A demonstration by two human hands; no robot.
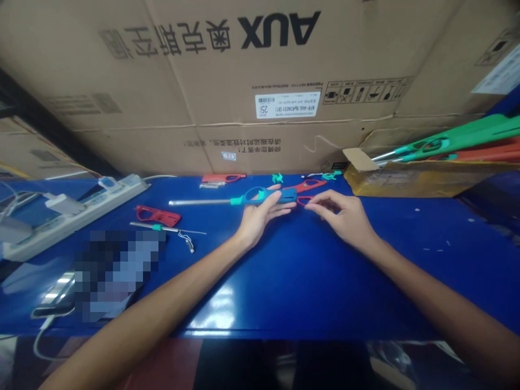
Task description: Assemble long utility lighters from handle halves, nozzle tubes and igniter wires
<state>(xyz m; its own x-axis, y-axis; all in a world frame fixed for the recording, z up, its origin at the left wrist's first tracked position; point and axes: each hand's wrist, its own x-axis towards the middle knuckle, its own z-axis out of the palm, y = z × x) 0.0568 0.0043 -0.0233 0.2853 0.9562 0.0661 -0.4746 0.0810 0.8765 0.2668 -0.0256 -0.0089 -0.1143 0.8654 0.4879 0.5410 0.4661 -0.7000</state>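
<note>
My left hand (260, 216) is closed around the blue handle of a long-nosed lighter (254, 196), thumb on top. Its metal tube points left, with a turquoise collar at the base. My right hand (339, 214) is closed in a pinch just right of the handle's end. The fingertips meet at the edge of a thin red loop (303, 201); whether they grip it or something smaller is hidden. Behind the hands lies a red lighter shell (306, 186). Small turquoise parts (277, 177) lie near the cardboard.
On the left are another red shell (158, 215), a loose metal tube with wires (162, 228), a power strip (73, 214) and a phone (57, 295). A red handle piece (221, 178) lies at the back. At right, a cardboard box (406, 181) holds green and red lighters.
</note>
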